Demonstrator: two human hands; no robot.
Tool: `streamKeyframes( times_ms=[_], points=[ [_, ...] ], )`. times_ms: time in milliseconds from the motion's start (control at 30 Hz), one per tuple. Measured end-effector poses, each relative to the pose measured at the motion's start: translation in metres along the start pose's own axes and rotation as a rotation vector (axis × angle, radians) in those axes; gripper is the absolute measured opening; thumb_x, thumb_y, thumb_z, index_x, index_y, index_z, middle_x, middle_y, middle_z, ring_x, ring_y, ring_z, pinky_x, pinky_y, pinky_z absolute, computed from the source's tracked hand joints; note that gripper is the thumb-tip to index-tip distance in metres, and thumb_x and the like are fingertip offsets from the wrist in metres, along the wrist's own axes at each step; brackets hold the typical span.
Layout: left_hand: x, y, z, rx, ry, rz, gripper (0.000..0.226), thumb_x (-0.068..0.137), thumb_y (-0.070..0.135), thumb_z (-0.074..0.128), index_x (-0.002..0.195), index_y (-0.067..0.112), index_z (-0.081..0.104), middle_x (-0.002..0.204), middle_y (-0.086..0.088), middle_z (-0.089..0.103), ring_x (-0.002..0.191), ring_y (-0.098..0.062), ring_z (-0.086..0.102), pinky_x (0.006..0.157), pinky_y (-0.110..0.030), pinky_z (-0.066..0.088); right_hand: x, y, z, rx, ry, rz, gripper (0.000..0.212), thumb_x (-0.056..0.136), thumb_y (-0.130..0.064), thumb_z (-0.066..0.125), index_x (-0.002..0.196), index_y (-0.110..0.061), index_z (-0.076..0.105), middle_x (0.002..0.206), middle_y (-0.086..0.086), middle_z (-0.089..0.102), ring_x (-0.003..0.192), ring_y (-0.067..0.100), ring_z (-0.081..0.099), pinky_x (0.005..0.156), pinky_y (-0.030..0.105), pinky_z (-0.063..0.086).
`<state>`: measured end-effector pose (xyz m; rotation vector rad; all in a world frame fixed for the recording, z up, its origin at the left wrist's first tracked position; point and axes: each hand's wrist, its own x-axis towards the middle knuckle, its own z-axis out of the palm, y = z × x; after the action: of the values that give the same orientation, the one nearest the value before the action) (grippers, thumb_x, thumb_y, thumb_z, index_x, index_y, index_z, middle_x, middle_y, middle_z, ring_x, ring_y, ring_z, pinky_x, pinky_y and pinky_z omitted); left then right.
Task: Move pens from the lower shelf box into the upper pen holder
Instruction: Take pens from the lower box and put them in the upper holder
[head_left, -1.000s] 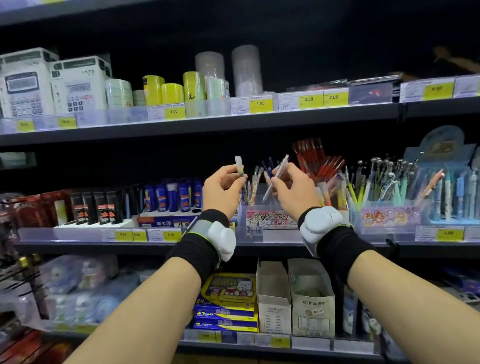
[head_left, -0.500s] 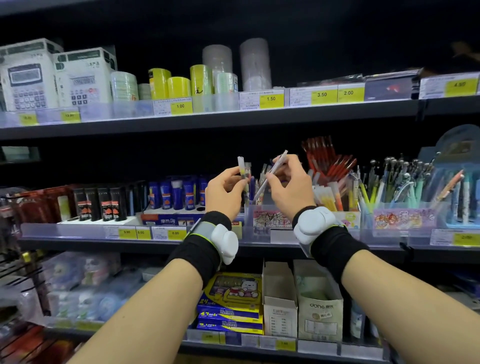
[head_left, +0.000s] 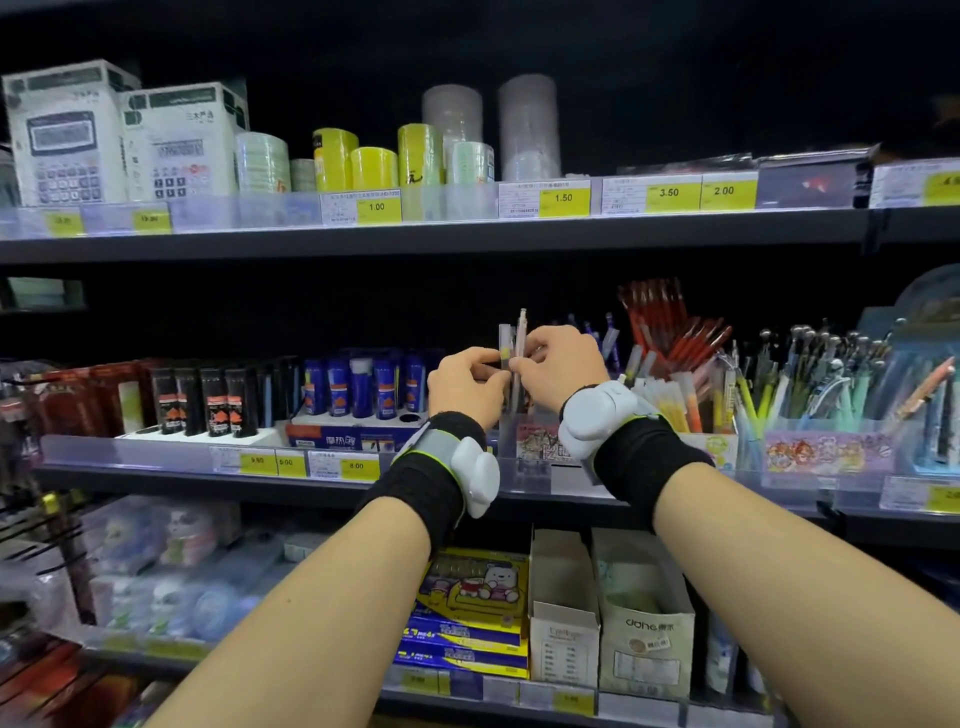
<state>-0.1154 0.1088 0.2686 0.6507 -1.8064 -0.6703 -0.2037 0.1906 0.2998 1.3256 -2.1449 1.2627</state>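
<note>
two pens (head_left: 514, 340) stand upright, side by side, above the clear pen holder (head_left: 530, 441) on the middle shelf. left hand (head_left: 465, 387) and right hand (head_left: 558, 364) fingers pinch them. white box (head_left: 563, 608) sits on the shelf below.

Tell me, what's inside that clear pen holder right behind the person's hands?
Two pens stick up above the hands, held upright over the clear pen holder. The hands cover its inside.
</note>
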Motion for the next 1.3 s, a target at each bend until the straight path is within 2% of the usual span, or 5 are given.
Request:
streamKeyframes(
  times_ms=[400,600,900,1100,1300],
  points=[
    [-0.003,-0.027,0.000,0.043,-0.105,-0.078,0.005,0.085,0.021,0.070,0.087,0.022,0.074,0.086,0.003,0.073,0.084,-0.013,0.067,0.080,-0.030,0.054,-0.013,0.000,0.014,-0.269,-0.088,0.059,0.030,0.078,-0.044,0.067,0.078,-0.015,0.071,0.078,0.005,0.069,0.072,0.028,0.067,0.065,0.035,0.058],
    [-0.006,-0.026,-0.004,-0.014,-0.081,-0.040,0.019,0.085,0.019,0.067,0.104,0.025,0.069,0.085,0.008,0.068,0.084,-0.012,0.064,0.078,-0.026,0.052,-0.022,0.005,0.020,-0.193,0.087,-0.118,0.034,0.089,-0.036,0.057,0.120,-0.031,0.043,0.090,0.008,0.066,0.082,0.033,0.064,0.069,0.040,0.054],
    [-0.015,-0.031,-0.010,0.051,-0.215,0.014,0.013,0.088,0.017,0.065,0.097,0.020,0.074,0.091,0.002,0.074,0.085,-0.010,0.066,0.081,-0.027,0.055,-0.037,0.010,0.024,-0.092,0.029,-0.176,0.029,0.092,-0.028,0.053,0.120,-0.032,0.058,0.077,0.001,0.068,0.080,0.026,0.064,0.075,0.042,0.057],
    [-0.034,-0.048,-0.030,0.036,-0.167,0.062,0.017,0.087,0.016,0.063,0.098,0.024,0.073,0.086,0.011,0.070,0.078,-0.003,0.061,0.072,-0.018,0.049,-0.062,0.011,0.046,-0.068,-0.061,-0.268,0.017,0.090,-0.030,0.054,0.105,-0.029,0.062,0.060,-0.010,0.050,0.073,0.026,0.060,0.068,0.042,0.055],
    [-0.060,-0.088,-0.062,0.063,-0.145,0.082,0.010,0.089,0.020,0.063,0.093,0.023,0.072,0.080,0.014,0.067,0.071,0.005,0.057,0.065,-0.005,0.041,-0.084,0.010,0.070,-0.033,-0.168,-0.279,0.012,0.090,-0.028,0.054,0.101,-0.024,0.059,0.062,-0.004,0.060,0.060,0.021,0.059,0.062,0.039,0.054]
  ],
)
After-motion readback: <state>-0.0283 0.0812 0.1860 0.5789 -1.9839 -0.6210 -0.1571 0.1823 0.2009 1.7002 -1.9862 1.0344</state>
